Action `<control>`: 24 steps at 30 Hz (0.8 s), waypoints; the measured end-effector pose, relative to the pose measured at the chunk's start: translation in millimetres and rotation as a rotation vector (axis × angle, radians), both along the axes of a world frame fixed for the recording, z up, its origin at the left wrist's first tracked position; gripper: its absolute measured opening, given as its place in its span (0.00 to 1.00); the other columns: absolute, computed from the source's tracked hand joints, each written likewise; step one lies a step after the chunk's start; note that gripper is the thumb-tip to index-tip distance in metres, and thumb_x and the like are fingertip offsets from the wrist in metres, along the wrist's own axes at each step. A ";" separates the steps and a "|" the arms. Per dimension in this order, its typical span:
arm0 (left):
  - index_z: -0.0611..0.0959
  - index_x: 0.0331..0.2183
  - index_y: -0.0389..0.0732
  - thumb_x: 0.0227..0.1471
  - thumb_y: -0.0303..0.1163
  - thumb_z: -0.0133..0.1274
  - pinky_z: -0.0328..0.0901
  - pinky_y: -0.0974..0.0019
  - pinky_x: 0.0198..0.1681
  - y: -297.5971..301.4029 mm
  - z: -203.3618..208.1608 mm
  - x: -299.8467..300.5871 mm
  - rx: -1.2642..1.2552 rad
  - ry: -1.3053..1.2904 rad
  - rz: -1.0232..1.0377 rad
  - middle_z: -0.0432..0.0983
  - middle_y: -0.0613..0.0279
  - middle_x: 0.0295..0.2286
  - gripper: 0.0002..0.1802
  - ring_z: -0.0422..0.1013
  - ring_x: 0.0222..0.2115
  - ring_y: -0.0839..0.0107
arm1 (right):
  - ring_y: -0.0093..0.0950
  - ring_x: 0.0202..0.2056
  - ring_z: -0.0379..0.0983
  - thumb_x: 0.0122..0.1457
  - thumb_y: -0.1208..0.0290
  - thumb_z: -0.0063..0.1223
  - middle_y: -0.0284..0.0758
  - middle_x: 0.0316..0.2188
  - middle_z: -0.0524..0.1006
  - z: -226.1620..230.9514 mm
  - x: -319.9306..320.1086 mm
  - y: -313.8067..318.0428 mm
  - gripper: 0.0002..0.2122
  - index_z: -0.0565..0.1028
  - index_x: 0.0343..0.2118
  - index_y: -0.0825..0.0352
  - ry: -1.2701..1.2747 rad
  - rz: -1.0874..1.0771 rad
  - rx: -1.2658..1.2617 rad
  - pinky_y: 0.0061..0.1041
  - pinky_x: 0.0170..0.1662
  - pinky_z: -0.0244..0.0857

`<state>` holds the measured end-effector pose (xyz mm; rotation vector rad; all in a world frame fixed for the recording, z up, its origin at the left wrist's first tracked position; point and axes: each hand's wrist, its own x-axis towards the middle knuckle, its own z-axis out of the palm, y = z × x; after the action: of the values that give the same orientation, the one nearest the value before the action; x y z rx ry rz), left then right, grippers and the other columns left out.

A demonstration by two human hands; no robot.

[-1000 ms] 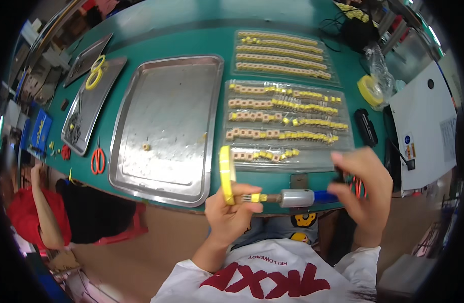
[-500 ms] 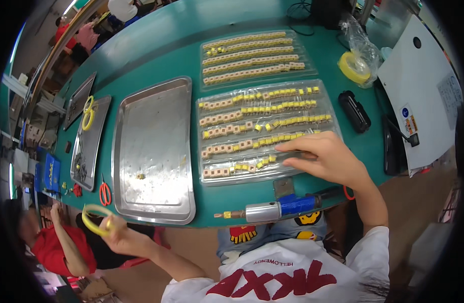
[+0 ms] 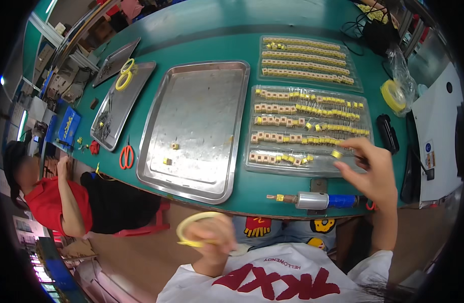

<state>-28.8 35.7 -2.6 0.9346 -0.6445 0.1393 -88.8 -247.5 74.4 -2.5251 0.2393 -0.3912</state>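
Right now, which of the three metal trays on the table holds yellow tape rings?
The narrow metal tray left of the big metal tray; two yellow tape rings lie at its far end.

Evenly and brightly lit from overhead; soft glare across the steel tray [image 3: 201,121] and on the clear plastic trays [image 3: 307,126]; only faint shadows on the green table [image 3: 201,30]; strongly bowed by the fisheye, black at the corners; blurred at the left hand [image 3: 209,237] and yellow tape roll [image 3: 194,227].

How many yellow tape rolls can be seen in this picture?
4: one roll in the left hand below the table edge, two on the narrow far-left tray, one at the far right beside a plastic bag. Others may be hidden.
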 end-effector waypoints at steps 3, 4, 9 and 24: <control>0.72 0.48 0.37 0.48 0.40 0.59 0.65 0.70 0.26 -1.1 -6.7 -25.7 0.120 0.285 -0.613 0.74 0.59 0.23 0.28 0.72 0.22 0.72 | 0.18 0.15 0.62 0.44 0.62 0.63 0.29 0.13 0.66 28.0 -32.9 19.9 0.14 0.78 0.33 0.62 -0.172 0.147 0.123 0.19 0.19 0.50; 0.72 0.48 0.36 0.47 0.40 0.60 0.65 0.71 0.29 -10.2 0.6 -26.7 0.183 0.381 -0.734 0.72 0.58 0.27 0.29 0.72 0.25 0.73 | 0.17 0.13 0.60 0.44 0.60 0.64 0.27 0.12 0.64 29.5 -45.9 24.3 0.15 0.79 0.33 0.62 -0.213 0.300 0.168 0.18 0.18 0.48; 0.76 0.41 0.36 0.40 0.20 0.62 0.65 0.75 0.31 -29.9 7.3 -30.6 0.378 0.242 -0.820 0.73 0.59 0.31 0.22 0.71 0.26 0.77 | 0.19 0.11 0.59 0.47 0.60 0.63 0.26 0.10 0.60 4.8 -53.3 53.5 0.17 0.78 0.38 0.65 -0.223 0.690 -0.055 0.20 0.14 0.48; 0.78 0.33 0.39 0.47 0.27 0.59 0.63 0.70 0.39 -30.3 -14.2 -34.0 0.358 0.284 -0.495 0.66 0.57 0.34 0.09 0.67 0.33 0.71 | 0.15 0.15 0.57 0.50 0.69 0.62 0.28 0.15 0.68 -61.6 -57.4 90.8 0.10 0.77 0.31 0.69 -0.022 0.249 1.104 0.17 0.19 0.46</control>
<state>-62.8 5.4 -16.8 1.0829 -0.6270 -0.5565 -146.1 -156.7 12.8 -1.4358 0.0826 -0.1157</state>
